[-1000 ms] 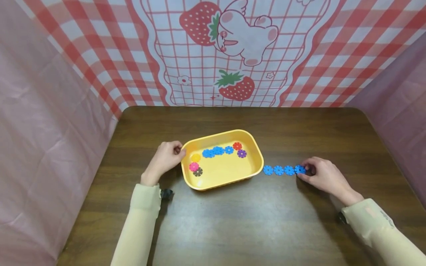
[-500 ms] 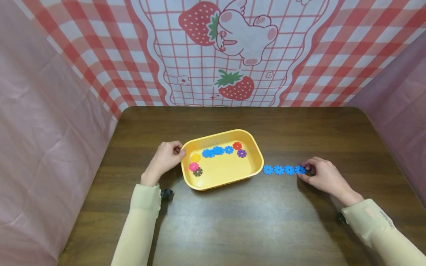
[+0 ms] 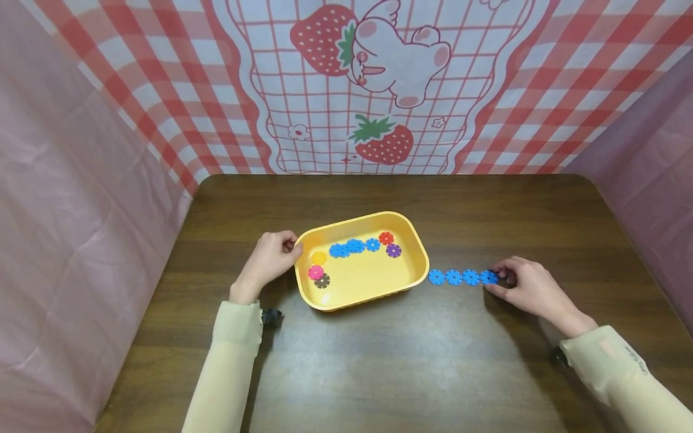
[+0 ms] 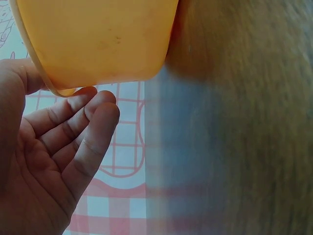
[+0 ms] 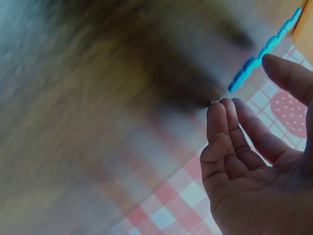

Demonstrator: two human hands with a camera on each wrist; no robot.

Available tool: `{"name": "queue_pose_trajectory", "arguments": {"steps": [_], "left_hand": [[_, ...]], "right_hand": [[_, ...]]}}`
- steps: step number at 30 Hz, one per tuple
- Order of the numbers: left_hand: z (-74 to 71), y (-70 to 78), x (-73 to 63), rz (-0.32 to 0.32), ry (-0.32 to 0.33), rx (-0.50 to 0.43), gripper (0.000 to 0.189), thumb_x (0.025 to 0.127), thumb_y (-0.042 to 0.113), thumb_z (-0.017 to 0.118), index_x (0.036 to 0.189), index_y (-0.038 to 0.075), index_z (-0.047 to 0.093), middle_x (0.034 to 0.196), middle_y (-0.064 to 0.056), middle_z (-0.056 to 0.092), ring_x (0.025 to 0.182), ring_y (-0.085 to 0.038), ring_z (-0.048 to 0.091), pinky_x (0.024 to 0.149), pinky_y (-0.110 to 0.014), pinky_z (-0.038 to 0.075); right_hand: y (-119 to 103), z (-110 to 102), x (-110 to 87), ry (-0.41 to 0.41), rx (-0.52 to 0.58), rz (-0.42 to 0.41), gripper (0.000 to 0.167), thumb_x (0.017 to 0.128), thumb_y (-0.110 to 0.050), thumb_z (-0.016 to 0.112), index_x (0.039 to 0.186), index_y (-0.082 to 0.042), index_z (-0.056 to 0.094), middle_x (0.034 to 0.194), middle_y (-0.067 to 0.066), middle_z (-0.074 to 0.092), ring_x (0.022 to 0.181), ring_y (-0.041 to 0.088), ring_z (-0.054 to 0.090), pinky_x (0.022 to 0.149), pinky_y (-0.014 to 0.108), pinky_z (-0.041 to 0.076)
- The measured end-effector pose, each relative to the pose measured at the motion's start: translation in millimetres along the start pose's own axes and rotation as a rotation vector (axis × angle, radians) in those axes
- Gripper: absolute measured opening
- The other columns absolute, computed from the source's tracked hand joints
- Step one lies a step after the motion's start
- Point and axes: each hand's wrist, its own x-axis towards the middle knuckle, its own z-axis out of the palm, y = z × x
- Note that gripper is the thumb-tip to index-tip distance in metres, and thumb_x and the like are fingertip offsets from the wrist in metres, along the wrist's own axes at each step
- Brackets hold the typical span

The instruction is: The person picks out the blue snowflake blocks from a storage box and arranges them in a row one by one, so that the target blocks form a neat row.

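A yellow plastic basin point(image 3: 368, 287) stands on the table, with small slotted plastic snowflake discs inside. My left hand point(image 3: 272, 255) pinches its left rim, thumb on the inside and fingers beneath the rim outside, as the left wrist view shows. To the right of the basin, several blue snowflake discs point(image 3: 453, 277) lie flat in a straight row touching edge to edge. My right hand point(image 3: 533, 288) holds the rightmost blue disc point(image 3: 489, 276) by its edge between thumb and index finger. In the right wrist view the row point(image 5: 264, 51) appears as a thin blue strip beside the thumb.
Inside the basin lie a cluster of blue discs point(image 3: 354, 245), a red disc point(image 3: 386, 239), a purple disc point(image 3: 393, 250), a yellow disc point(image 3: 319, 257), a pink disc point(image 3: 316, 272) and a dark brown disc point(image 3: 322, 281). A checked strawberry cloth point(image 3: 379, 90) hangs behind the wooden table point(image 3: 379, 373).
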Motion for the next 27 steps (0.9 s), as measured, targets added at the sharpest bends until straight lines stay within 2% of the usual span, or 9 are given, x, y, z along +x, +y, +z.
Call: {"name": "queue_pose_trajectory", "arguments": {"steps": [10,17,27], "left_hand": [[1.4,0.1,-0.6,-0.001,-0.008,-0.002,0.011,0.089,0.014,0.067,0.088,0.003,0.069,0.071,-0.005,0.061,0.06,-0.02,0.053,0.057,-0.031,0.046],[0.9,0.7,-1.0,-0.023,-0.011,-0.011,0.012,0.09,0.015,0.067,0.09,0.003,0.069,0.071,-0.006,0.061,0.06,-0.022,0.053,0.057,-0.033,0.046],[0.5,2.3,-0.8,-0.007,-0.001,0.006,0.012,0.089,0.015,0.067,0.088,0.003,0.069,0.071,-0.005,0.062,0.06,-0.02,0.053,0.057,-0.031,0.045]], "right_hand": [[-2.5,-7.5,-0.4,0.04,0.005,-0.025,0.033,0.075,-0.021,0.085,0.096,0.0,0.071,0.082,0.002,0.061,0.071,0.015,0.053,0.063,0.033,0.045],[-10.8,-14.9,11.9,0.077,0.026,-0.056,0.035,0.076,-0.021,0.085,0.099,0.0,0.07,0.084,0.004,0.061,0.073,0.018,0.054,0.065,0.034,0.045],[-35.5,-18.7,34.3,0.085,0.067,-0.085,0.038,0.077,-0.021,0.085,0.104,0.001,0.069,0.088,0.008,0.063,0.076,0.021,0.056,0.067,0.037,0.048]]}}
